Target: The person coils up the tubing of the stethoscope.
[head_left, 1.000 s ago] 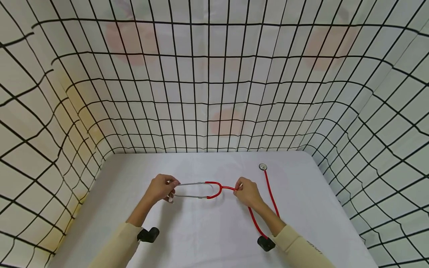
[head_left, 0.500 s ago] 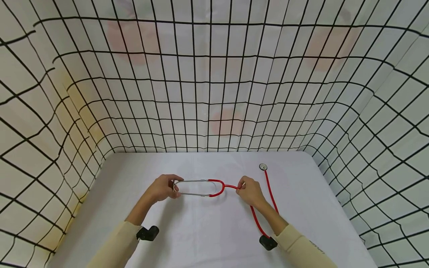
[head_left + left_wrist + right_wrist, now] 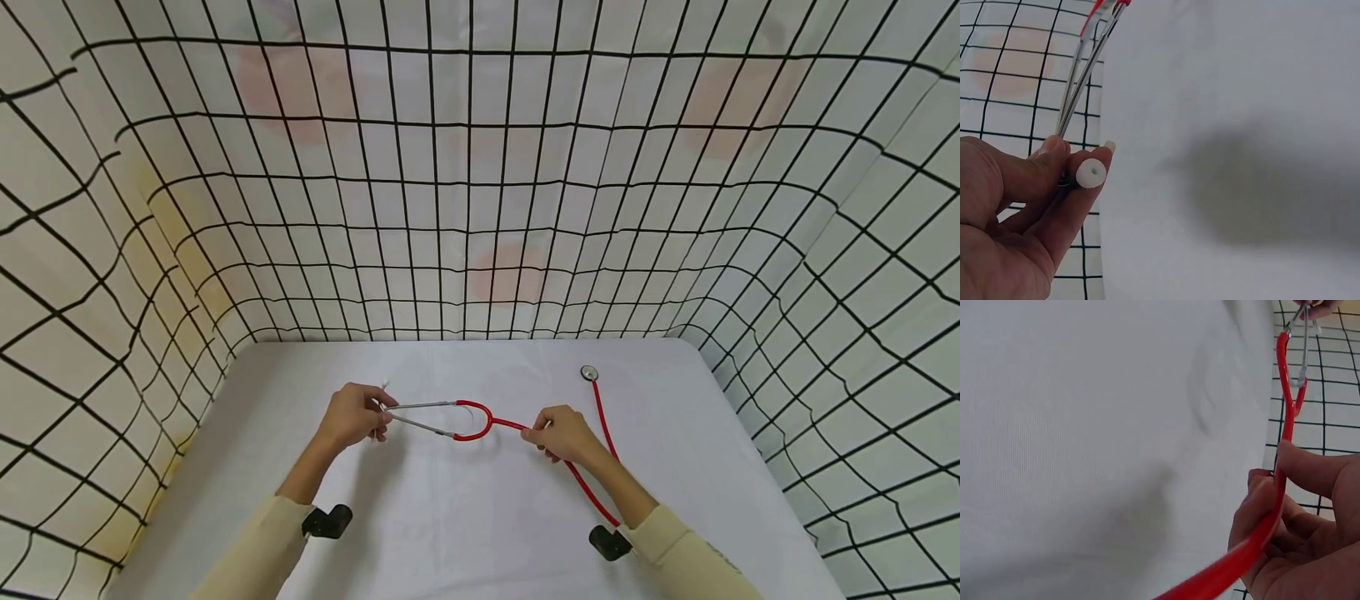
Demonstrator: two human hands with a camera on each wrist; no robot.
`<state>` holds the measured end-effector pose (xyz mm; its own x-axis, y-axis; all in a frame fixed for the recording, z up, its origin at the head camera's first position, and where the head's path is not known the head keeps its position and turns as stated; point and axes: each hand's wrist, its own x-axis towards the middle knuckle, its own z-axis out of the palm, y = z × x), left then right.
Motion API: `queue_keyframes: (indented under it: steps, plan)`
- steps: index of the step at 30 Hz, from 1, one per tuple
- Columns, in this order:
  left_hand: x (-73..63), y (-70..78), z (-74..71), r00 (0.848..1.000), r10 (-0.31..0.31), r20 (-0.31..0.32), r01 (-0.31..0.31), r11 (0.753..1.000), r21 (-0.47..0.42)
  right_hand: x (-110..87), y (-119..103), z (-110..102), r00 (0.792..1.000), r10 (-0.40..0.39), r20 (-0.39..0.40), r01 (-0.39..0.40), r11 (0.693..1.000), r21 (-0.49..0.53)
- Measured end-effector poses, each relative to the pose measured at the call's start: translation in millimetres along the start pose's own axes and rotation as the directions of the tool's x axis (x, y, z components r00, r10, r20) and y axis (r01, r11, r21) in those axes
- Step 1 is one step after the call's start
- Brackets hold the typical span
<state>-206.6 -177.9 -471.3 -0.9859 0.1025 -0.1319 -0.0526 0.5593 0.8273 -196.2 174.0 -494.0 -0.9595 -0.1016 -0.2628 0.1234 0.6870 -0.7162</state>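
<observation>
A stethoscope with red tubing (image 3: 510,424) is stretched sideways between the hands, held above the table. My left hand (image 3: 356,414) pinches its metal ear tubes (image 3: 1082,75) near the tips, where they come together between thumb and fingers. One white earpiece (image 3: 1091,173) pokes out past those fingers. In the head view, my right hand (image 3: 566,433) grips the red tube just right of the Y-shaped fork (image 3: 492,420). The right wrist view has the tube running between thumb and curled fingers. The round chestpiece (image 3: 589,373) lies on the table at the far right.
A white-covered table (image 3: 450,517) spreads beneath the hands. White walls with black grid netting (image 3: 468,183) rise at the back and both sides. Black wrist cameras (image 3: 327,522) sit at the sleeve cuffs, and the red tube passes by the right one.
The ear tubes, nearly parallel before, now converge at my left fingertips, which have drawn slightly left. My right hand has moved a little right and toward the body, its fingers re-set on the tube.
</observation>
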Motion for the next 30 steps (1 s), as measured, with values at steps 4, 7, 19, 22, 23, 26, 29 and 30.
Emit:
queue_keyframes:
  steps: [4, 7, 19, 22, 23, 26, 29, 30]
  plan:
    - [2.7, -2.0, -1.7, 0.999, 0.026, -0.027, -0.025, 1.0, 0.018, -5.0, 0, -10, 0.999, 0.001, 0.035, -0.001, 1.0, 0.02]
    - [4.1, -2.1, -2.9, 0.997, 0.045, -0.06, -0.043, 0.998, 0.037, -7.4, 0, -17, 0.998, -0.012, 0.054, 0.009, 0.999, 0.049]
    - [2.4, 4.1, -4.0, 0.992, 0.058, -0.114, -0.053, 0.998, 0.044, -28.6, -21, -47, 0.994, -0.105, 0.033, 0.105, 0.994, -0.005]
    - [0.9, 9.0, -2.2, 0.994, 0.067, -0.09, -0.062, 0.996, 0.058, -35.3, -37, -52, 0.98, -0.198, -0.006, 0.198, 0.98, -0.034]
    - [0.4, 10.9, -1.3, 0.994, 0.071, -0.078, -0.066, 0.996, 0.065, -37.2, -43, -53, 0.973, -0.231, -0.012, 0.23, 0.972, -0.041]
    - [0.2, 18.0, 1.8, 0.996, 0.087, -0.027, -0.085, 0.993, 0.078, -39.7, -61, -56, 0.952, -0.306, -0.015, 0.304, 0.951, -0.059]
    - [0.4, 27.8, 5.7, 0.992, 0.119, 0.044, -0.122, 0.99, 0.076, -40.7, -77, -58, 0.935, -0.354, 0.017, 0.355, 0.933, -0.063]
    - [0.5, 31.4, 6.9, 0.989, 0.133, 0.071, -0.138, 0.988, 0.072, -41.0, -83, -58, 0.929, -0.368, 0.037, 0.37, 0.927, -0.06]
